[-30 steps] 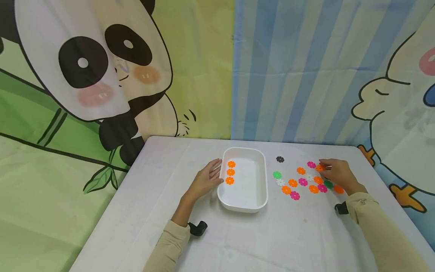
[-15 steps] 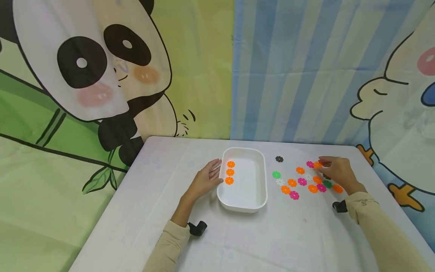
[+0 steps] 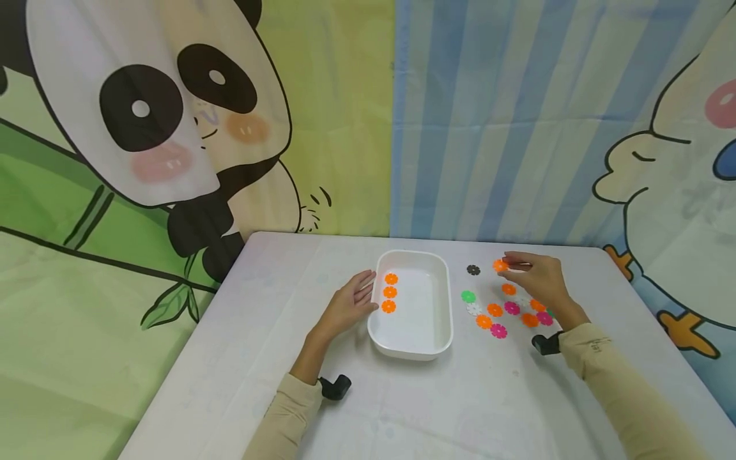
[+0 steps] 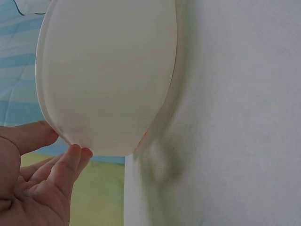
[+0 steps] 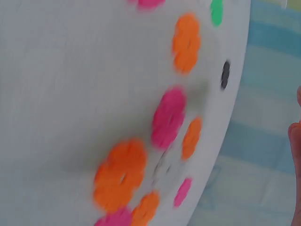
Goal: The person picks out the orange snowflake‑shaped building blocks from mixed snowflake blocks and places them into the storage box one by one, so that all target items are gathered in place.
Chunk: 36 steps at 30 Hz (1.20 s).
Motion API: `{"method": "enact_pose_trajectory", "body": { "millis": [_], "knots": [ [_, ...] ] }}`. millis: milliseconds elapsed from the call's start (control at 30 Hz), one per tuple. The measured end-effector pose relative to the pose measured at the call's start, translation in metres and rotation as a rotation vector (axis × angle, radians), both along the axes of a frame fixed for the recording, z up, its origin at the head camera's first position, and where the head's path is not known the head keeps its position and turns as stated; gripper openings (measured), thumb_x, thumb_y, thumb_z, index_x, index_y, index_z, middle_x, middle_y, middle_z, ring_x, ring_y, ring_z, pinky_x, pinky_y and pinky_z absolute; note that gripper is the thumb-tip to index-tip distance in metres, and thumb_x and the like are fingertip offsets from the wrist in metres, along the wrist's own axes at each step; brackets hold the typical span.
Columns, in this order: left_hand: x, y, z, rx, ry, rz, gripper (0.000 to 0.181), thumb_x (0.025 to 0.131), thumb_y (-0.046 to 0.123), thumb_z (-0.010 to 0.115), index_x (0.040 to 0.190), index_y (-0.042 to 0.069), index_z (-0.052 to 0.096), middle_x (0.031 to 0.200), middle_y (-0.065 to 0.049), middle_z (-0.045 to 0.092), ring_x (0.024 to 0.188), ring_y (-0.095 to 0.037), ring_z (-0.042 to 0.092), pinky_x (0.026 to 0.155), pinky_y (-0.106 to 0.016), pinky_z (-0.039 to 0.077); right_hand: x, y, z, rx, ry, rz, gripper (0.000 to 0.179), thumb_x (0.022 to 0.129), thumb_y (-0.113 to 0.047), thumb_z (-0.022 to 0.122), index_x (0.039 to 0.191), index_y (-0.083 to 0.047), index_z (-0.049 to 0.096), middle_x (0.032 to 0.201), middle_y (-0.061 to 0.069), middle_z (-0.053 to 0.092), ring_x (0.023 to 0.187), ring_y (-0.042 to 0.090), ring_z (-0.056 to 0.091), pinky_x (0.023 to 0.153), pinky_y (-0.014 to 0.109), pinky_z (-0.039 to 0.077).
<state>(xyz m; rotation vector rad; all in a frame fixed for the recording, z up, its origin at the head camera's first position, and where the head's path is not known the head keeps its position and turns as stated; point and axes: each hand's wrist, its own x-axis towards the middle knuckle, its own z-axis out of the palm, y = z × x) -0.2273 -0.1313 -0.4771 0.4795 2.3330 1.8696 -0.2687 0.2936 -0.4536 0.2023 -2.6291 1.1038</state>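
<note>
My right hand [image 3: 537, 278] pinches an orange flower-shaped disc [image 3: 499, 265] in its fingertips above the table's far right part. Only a bit of that hand's fingers [image 5: 296, 150] enters the right wrist view. The straight fingers and thumb of my left hand [image 3: 345, 306] rest against the left rim of a white plastic tray [image 3: 447, 306]. In the left wrist view, the fingertips [image 4: 73, 150] touch the outside of the tray [image 4: 108, 84] near its rim. Inside lie three orange discs [image 3: 390, 292], lined up along the left wall.
Right of the tray, several discs lie scattered: orange [image 3: 484, 321], pink [image 3: 499, 331], white [image 3: 473, 309], light green [image 3: 468, 296] and dark grey [image 3: 473, 269]. A printed curtain [image 3: 460, 128] hangs just behind the table [image 3: 425, 409].
My right hand has moved left and away from the pile, carrying an orange disc off the table. The left hand and tray stay where they were.
</note>
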Motion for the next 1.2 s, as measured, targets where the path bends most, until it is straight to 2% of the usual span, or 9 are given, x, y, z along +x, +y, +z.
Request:
{"method": "enact_pose_trajectory", "body": {
  "millis": [133, 167, 367, 467, 600, 733, 867, 1067, 1200],
  "knots": [
    [0.0, 0.0, 0.0, 0.002, -0.007, -0.002, 0.074, 0.086, -0.005, 0.07, 0.149, 0.002, 0.034, 0.152, -0.009, 0.039, 0.134, -0.023, 0.044, 0.104, -0.027, 0.043, 0.002, -0.025, 0.005, -0.061, 0.001, 0.046, 0.051, 0.079, -0.03, 0.082, 0.122, -0.007, 0.068, 0.107, 0.012, 0.072, 0.101, 0.03, 0.068, 0.069, 0.012, 0.055],
    [-0.002, 0.0, -0.004, -0.002, -0.003, 0.006, 0.074, 0.085, -0.005, 0.071, 0.149, 0.004, 0.035, 0.152, -0.007, 0.04, 0.134, -0.022, 0.045, 0.102, -0.026, 0.044, 0.003, -0.032, 0.006, -0.066, 0.006, 0.058, 0.051, 0.078, -0.029, 0.083, 0.122, -0.007, 0.069, 0.107, 0.011, 0.072, 0.1, 0.029, 0.069, 0.07, 0.013, 0.055],
    [-0.001, 0.0, -0.004, -0.001, -0.016, 0.007, 0.074, 0.086, -0.007, 0.069, 0.149, 0.003, 0.034, 0.152, -0.009, 0.04, 0.134, -0.023, 0.045, 0.103, -0.028, 0.044, 0.005, -0.068, 0.007, -0.138, 0.103, 0.171, 0.047, 0.074, -0.016, 0.086, 0.116, -0.003, 0.071, 0.103, 0.012, 0.073, 0.093, 0.029, 0.071, 0.073, 0.016, 0.056],
    [0.0, 0.0, -0.003, -0.005, -0.02, 0.012, 0.074, 0.086, -0.006, 0.07, 0.149, 0.003, 0.034, 0.152, -0.008, 0.04, 0.134, -0.023, 0.045, 0.103, -0.029, 0.044, 0.007, -0.087, 0.007, -0.179, 0.114, 0.234, 0.047, 0.074, -0.013, 0.086, 0.117, -0.002, 0.07, 0.103, 0.013, 0.073, 0.092, 0.031, 0.071, 0.076, 0.022, 0.058],
    [-0.001, -0.001, -0.002, 0.0, -0.017, 0.009, 0.074, 0.086, -0.005, 0.071, 0.149, 0.004, 0.034, 0.152, -0.009, 0.039, 0.134, -0.025, 0.045, 0.103, -0.03, 0.044, 0.015, -0.115, 0.008, -0.201, 0.09, 0.285, 0.046, 0.074, -0.015, 0.086, 0.116, -0.005, 0.071, 0.103, 0.009, 0.073, 0.093, 0.025, 0.071, 0.078, 0.032, 0.059],
    [-0.002, -0.001, -0.003, 0.023, -0.012, -0.011, 0.074, 0.085, -0.004, 0.071, 0.149, 0.003, 0.033, 0.152, -0.011, 0.039, 0.135, -0.027, 0.043, 0.105, -0.033, 0.043, 0.024, -0.141, 0.006, -0.207, 0.096, 0.341, 0.045, 0.071, -0.013, 0.087, 0.112, -0.003, 0.072, 0.104, 0.005, 0.073, 0.091, 0.019, 0.071, 0.078, 0.036, 0.059],
    [-0.002, -0.001, -0.002, 0.022, -0.012, -0.016, 0.075, 0.085, -0.003, 0.072, 0.149, 0.001, 0.032, 0.152, -0.012, 0.039, 0.135, -0.027, 0.043, 0.105, -0.033, 0.043, 0.028, -0.163, 0.001, -0.204, 0.101, 0.387, 0.043, 0.07, -0.01, 0.088, 0.109, -0.001, 0.073, 0.103, 0.006, 0.073, 0.088, 0.019, 0.072, 0.077, 0.039, 0.06],
    [-0.003, -0.001, -0.002, 0.011, -0.018, -0.018, 0.074, 0.086, -0.006, 0.07, 0.149, 0.0, 0.032, 0.152, -0.011, 0.039, 0.134, -0.025, 0.044, 0.103, -0.03, 0.044, 0.034, -0.189, -0.01, -0.185, 0.03, 0.391, 0.039, 0.071, -0.012, 0.088, 0.107, -0.002, 0.074, 0.102, 0.004, 0.074, 0.087, 0.021, 0.072, 0.079, 0.045, 0.059],
    [-0.003, -0.001, -0.002, 0.022, -0.011, -0.027, 0.073, 0.086, -0.007, 0.069, 0.149, 0.0, 0.032, 0.152, -0.012, 0.039, 0.134, -0.026, 0.045, 0.103, -0.03, 0.044, 0.037, -0.203, -0.017, -0.16, -0.006, 0.43, 0.039, 0.072, -0.011, 0.087, 0.107, 0.001, 0.073, 0.101, 0.007, 0.073, 0.088, 0.024, 0.072, 0.08, 0.045, 0.059]
  ]
}}
